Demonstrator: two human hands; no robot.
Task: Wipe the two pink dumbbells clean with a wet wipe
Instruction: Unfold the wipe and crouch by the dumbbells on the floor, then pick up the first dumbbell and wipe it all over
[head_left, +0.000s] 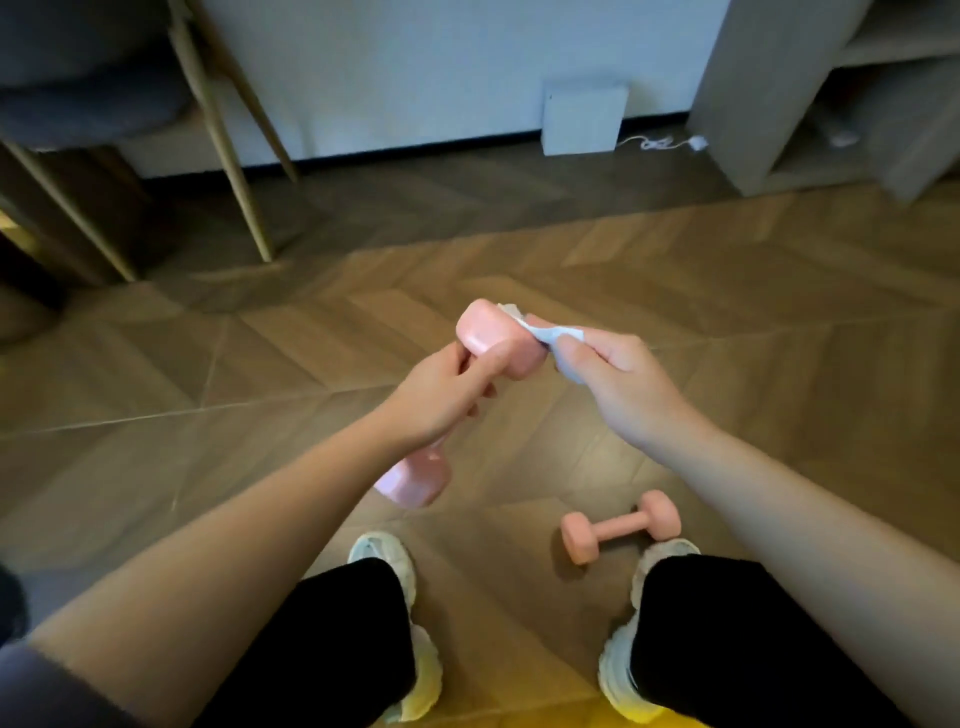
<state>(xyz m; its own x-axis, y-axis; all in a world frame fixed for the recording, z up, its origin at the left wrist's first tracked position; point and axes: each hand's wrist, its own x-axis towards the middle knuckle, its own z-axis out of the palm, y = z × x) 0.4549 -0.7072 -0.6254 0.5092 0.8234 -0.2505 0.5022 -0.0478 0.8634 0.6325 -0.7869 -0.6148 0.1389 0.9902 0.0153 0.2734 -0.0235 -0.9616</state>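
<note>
Dumbbell (488, 340) gripped by left hand (441, 395); right hand (618, 384) presses wipe (550, 332) on end.

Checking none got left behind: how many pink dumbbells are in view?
2. The held dumbbell is in the left hand, wet wipe at its upper end; the floor dumbbell lies beside the right shoe.

Home room (herringbone wood floor (571, 270), chair legs (234, 156))
</note>
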